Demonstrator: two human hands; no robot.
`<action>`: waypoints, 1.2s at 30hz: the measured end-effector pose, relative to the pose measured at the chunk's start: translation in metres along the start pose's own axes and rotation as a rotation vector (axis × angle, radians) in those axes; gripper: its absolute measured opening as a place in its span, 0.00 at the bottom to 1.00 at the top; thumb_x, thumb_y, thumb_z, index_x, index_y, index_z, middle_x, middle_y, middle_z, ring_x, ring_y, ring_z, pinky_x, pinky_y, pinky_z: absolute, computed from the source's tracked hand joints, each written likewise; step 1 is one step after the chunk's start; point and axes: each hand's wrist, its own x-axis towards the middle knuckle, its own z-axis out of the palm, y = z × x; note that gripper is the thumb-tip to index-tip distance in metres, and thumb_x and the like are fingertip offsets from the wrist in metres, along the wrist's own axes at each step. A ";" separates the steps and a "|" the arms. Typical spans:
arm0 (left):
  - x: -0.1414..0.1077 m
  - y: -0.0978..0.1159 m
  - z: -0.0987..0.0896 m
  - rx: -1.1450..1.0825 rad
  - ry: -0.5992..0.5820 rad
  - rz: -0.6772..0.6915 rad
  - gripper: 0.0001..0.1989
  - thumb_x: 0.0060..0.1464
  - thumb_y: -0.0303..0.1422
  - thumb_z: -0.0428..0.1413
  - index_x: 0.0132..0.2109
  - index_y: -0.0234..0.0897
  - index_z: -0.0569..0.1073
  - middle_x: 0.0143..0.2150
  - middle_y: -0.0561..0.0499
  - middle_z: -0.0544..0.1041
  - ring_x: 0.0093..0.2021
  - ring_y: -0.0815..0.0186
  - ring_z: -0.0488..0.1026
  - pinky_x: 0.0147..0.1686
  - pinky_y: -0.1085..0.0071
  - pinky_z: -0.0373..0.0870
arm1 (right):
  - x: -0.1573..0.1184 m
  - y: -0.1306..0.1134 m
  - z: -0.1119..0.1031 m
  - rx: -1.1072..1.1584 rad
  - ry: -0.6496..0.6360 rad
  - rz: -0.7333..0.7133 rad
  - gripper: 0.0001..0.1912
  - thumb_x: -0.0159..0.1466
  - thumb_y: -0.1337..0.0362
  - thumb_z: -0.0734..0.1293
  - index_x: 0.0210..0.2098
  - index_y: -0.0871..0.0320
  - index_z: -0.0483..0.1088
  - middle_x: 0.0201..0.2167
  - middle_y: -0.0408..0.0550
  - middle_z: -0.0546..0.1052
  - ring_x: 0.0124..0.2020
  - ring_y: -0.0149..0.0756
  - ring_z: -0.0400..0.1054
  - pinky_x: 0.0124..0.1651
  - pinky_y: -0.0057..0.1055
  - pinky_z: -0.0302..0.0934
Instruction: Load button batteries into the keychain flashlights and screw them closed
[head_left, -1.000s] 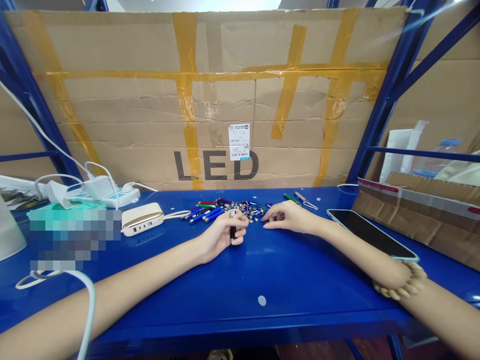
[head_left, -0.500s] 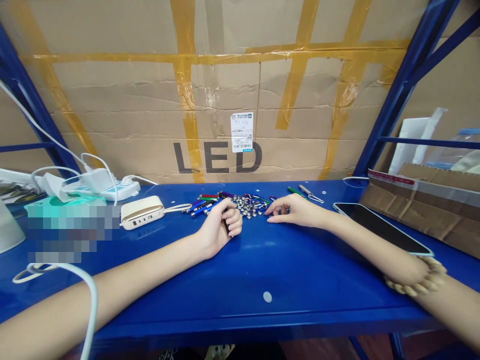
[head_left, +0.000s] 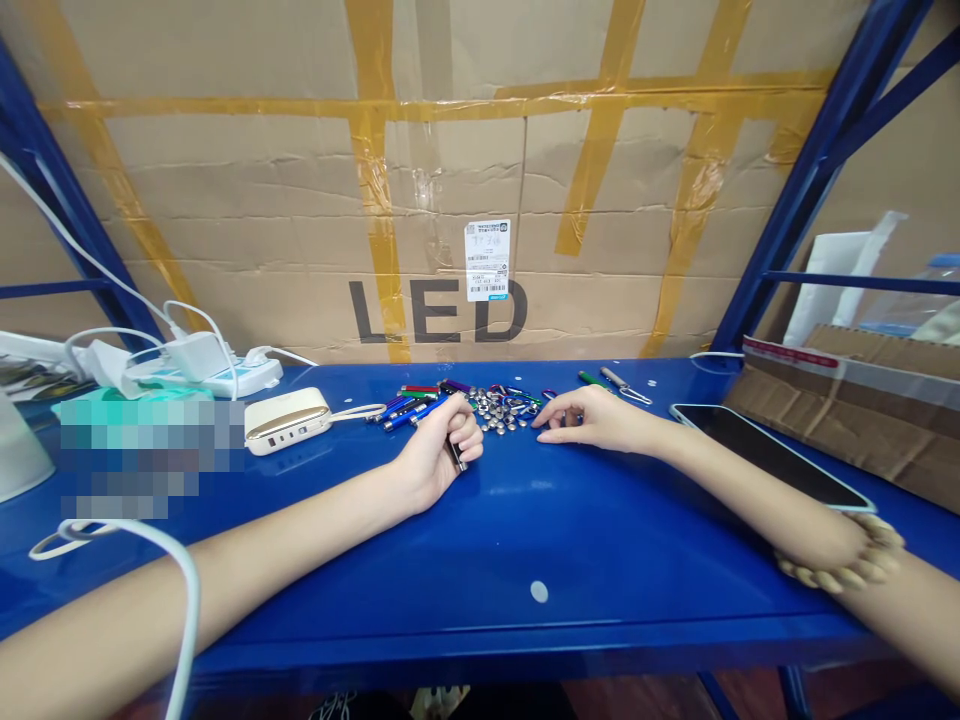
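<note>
My left hand (head_left: 444, 455) is closed around a slim black tube (head_left: 457, 455), whose lower end shows below the curled fingers. Behind it lies a pile of coloured metal tubes (head_left: 405, 408), blue, red, black and purple. Small round silver caps (head_left: 501, 412) are heaped between my two hands, with coloured carabiner clips (head_left: 525, 398) among them. At the right edge of the caps rests my right hand (head_left: 589, 418), its fingers loosely bent and a little apart, with nothing visible in them. Past its knuckles lie a green tube (head_left: 592, 380) and a silver tube with a clip (head_left: 616, 379).
A phone (head_left: 772, 458) lies beside my right forearm, near an open cardboard box (head_left: 847, 415). On the left are a cream power bank (head_left: 288, 420), a power strip (head_left: 240, 378) and a white cable (head_left: 184, 580) crossing my left forearm. A large carton (head_left: 300, 220) stands behind.
The view has shifted slightly. Both hands keep nearly the same place and pose, and a bit more of the black tube shows below my left fingers.
</note>
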 end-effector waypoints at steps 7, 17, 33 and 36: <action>0.001 0.002 -0.001 -0.027 -0.003 -0.029 0.23 0.51 0.23 0.45 0.13 0.37 0.47 0.11 0.57 0.48 0.14 0.74 0.47 0.13 0.78 0.49 | 0.001 0.001 0.000 0.004 -0.001 -0.004 0.21 0.55 0.50 0.65 0.38 0.60 0.74 0.27 0.47 0.74 0.27 0.32 0.66 0.28 0.27 0.59; 0.000 0.001 -0.001 -0.027 -0.016 -0.011 0.23 0.52 0.24 0.44 0.13 0.38 0.45 0.11 0.57 0.47 0.14 0.74 0.46 0.13 0.77 0.47 | -0.001 0.001 0.000 0.006 0.006 -0.019 0.20 0.55 0.51 0.65 0.38 0.60 0.74 0.27 0.47 0.73 0.25 0.30 0.64 0.27 0.26 0.59; -0.001 0.004 -0.002 -0.110 -0.015 -0.070 0.22 0.49 0.25 0.46 0.15 0.38 0.43 0.12 0.58 0.46 0.13 0.75 0.45 0.12 0.77 0.45 | -0.001 -0.004 -0.002 0.015 -0.010 0.018 0.21 0.55 0.51 0.65 0.39 0.60 0.74 0.28 0.48 0.73 0.27 0.32 0.65 0.28 0.28 0.59; -0.001 0.004 -0.002 -0.125 -0.014 -0.081 0.22 0.49 0.25 0.46 0.15 0.38 0.43 0.12 0.58 0.46 0.13 0.75 0.45 0.12 0.77 0.45 | -0.001 -0.002 -0.002 0.014 -0.012 0.017 0.21 0.55 0.50 0.65 0.38 0.60 0.74 0.28 0.48 0.73 0.27 0.32 0.65 0.28 0.28 0.59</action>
